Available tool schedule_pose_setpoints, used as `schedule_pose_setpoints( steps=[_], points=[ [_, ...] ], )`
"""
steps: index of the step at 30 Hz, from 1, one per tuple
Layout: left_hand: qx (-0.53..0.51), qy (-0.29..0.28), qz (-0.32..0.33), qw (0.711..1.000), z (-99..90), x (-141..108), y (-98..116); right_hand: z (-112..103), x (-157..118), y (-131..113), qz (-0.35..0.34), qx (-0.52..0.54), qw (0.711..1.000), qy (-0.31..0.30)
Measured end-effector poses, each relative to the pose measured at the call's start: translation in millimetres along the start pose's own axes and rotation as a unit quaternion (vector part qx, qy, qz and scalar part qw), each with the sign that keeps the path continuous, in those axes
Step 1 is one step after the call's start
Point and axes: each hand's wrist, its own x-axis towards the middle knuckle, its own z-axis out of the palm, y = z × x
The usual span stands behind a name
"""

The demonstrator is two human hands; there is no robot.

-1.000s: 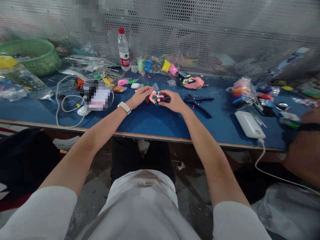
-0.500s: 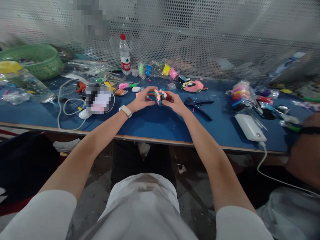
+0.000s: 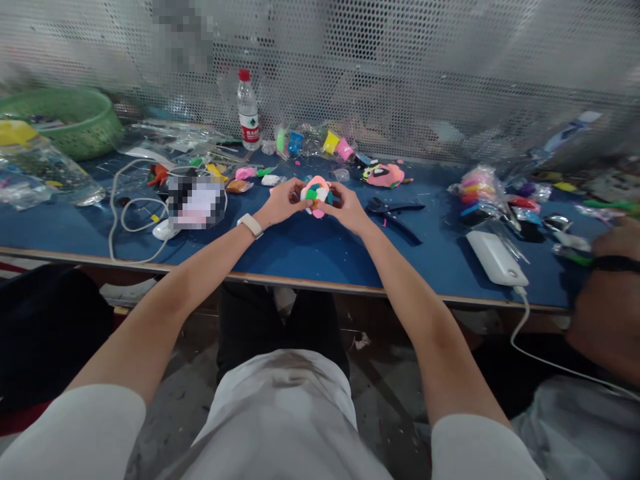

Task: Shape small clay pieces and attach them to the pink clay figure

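A small multicoloured modelling-clay figure (image 3: 316,193), with pink, green, white and orange parts, is held up over the blue table (image 3: 310,253). My left hand (image 3: 285,203) grips its left edge between thumb and fingers. On the other side my right hand (image 3: 349,208) pinches the right edge, the thumb at the front. The fingertips behind the figure are hidden. Right of my right hand lies a pair of dark pliers-like cutters (image 3: 395,215). Beyond them rests a pink clay figure (image 3: 384,175) with yellow and black details.
A water bottle (image 3: 249,113) stands by the perforated metal screen (image 3: 410,73). Clay packets (image 3: 245,173) lie behind my left hand. A white cable (image 3: 114,220) loops at left near a green basket (image 3: 95,127). At right are a white power bank (image 3: 495,259) and another person's arm (image 3: 607,300).
The clay figure has turned from edge-on to showing its broad, multicoloured face. My left hand's fingers have closed onto its left edge; my right hand still holds it.
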Motion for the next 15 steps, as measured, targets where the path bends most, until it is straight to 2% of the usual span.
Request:
schedule_pose_setpoints(
  steps=[6, 12, 15],
  points=[
    [0.047, -0.041, 0.009, 0.998, -2.1, -3, 6, 0, -2, -3, 0.006, 0.001, 1.0, 0.003],
    [0.051, -0.029, 0.038, 0.998, -3.1, -5, 13, 0, -2, -4, -0.041, -0.032, 0.999, 0.008],
    [0.036, -0.043, 0.059, 0.997, -2.2, -7, 15, -1, -2, -3, -0.072, -0.056, 0.996, 0.017]
  ],
)
